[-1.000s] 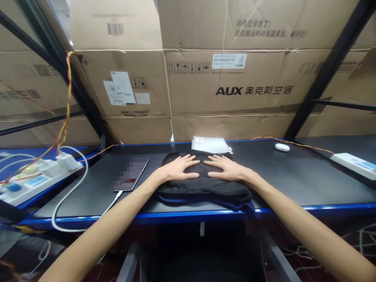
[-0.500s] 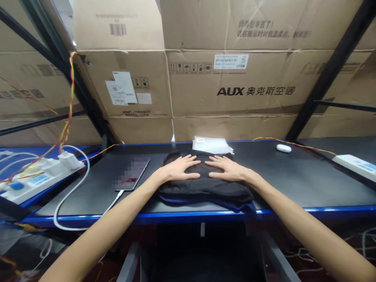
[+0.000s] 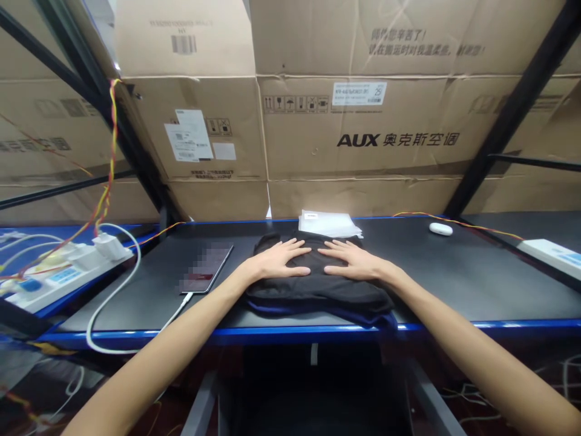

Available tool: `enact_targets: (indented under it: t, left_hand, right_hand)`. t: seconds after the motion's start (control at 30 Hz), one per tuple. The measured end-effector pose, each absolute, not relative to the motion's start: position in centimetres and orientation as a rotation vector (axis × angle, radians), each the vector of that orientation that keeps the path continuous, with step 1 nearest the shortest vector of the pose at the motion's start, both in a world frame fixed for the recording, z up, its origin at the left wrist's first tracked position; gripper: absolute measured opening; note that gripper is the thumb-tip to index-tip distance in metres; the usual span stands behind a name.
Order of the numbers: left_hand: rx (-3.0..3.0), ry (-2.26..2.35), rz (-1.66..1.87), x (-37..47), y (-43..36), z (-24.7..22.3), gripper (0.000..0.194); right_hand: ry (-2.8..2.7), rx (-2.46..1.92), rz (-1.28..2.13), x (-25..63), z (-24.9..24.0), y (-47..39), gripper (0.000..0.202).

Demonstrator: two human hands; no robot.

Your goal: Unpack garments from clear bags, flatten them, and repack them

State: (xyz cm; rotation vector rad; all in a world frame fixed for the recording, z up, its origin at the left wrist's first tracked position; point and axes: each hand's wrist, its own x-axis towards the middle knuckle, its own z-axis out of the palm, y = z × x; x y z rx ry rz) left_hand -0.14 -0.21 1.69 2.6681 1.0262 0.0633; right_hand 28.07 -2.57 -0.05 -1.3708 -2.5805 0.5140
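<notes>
Dark folded cloth point(image 3: 318, 292): on the table point(image 3: 458, 278), near its front edge, a blue layer point(image 3: 385, 318) showing underneath.
Left hand point(image 3: 279, 260): grip released, fingers spread flat on the cloth.
Right hand point(image 3: 351, 260): likewise spread on top, grasping nothing.
Palm work: seemingly pressing or smoothing the cloth.
Further smoothing: would call for light, even pressure, lest the folds slip.
Translucent packet point(image 3: 330, 224): just behind the cloth; contents cannot be told.
White case point(image 3: 440, 229): farther right, apparently closed, inside hidden.
Cardboard point(image 3: 358, 160): stands behind everything.
</notes>
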Motion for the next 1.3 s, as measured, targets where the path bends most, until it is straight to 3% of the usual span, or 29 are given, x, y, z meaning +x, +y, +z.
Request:
enact_targets:
  t: [1.3]
  left_hand:
    - [2.667, 1.014, 0.08, -0.22, -0.04, 1.59, 0.081]
  right_hand:
    - [-2.589, -1.361, 0.52, 28.02, 0.21, -2.72, 0.08]
